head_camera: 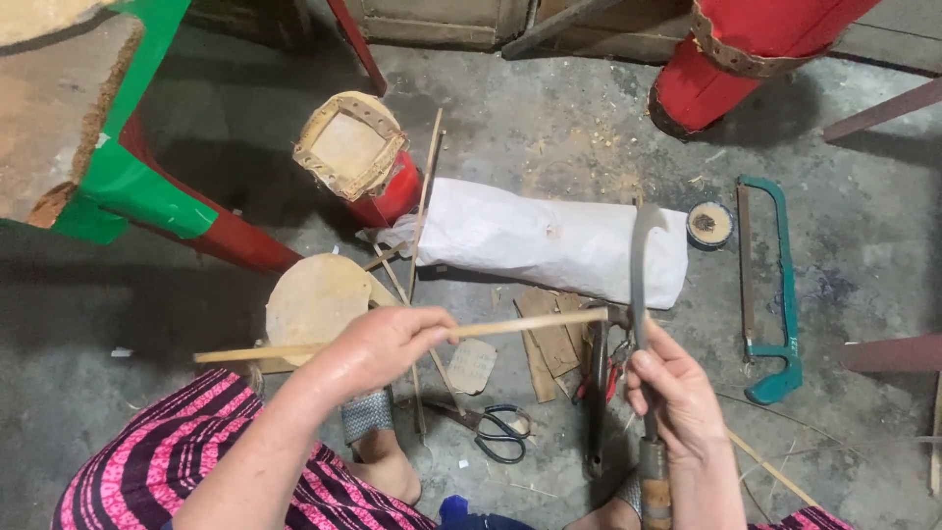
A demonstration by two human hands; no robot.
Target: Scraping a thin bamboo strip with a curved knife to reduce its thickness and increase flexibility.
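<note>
My left hand (385, 345) grips a long thin bamboo strip (530, 323) that lies almost level across the view, its right end near the blade. My right hand (677, 393) is closed round the handle of a curved knife (640, 275), whose dark blade points up and away from me and meets the strip's right end. Both hands hover above a concrete floor, over my knees in a pink striped cloth.
A white sack (549, 240) lies ahead. Black scissors (496, 430), small wood pieces (549, 344) and loose strips sit below the hands. A teal hacksaw (770, 294) lies to the right, small red drums (363, 157) and a round hide disc (316, 302) to the left.
</note>
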